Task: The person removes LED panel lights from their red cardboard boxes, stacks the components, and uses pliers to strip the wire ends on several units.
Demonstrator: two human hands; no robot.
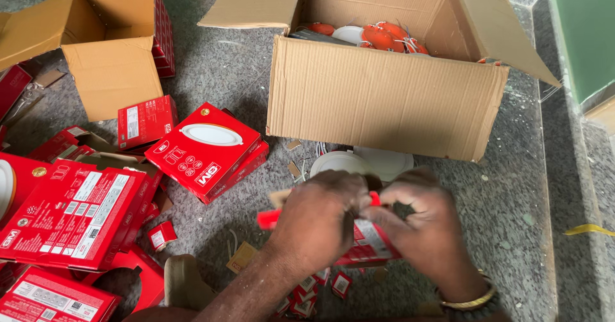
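We are gripping small red box (368, 242) with both hands, low centre, above grey stone floor (512, 206). Left hand (317, 216) closing fingers around box's left end; right hand (423, 226) pinching right end, fingers curled tight. White round lamp (362, 162) lying just beyond our hands. Behind it, big open cardboard carton (384, 98) holding orange and white lamps (378, 37). Left, second open carton (112, 72); red boxes (205, 149) lying scattered around.
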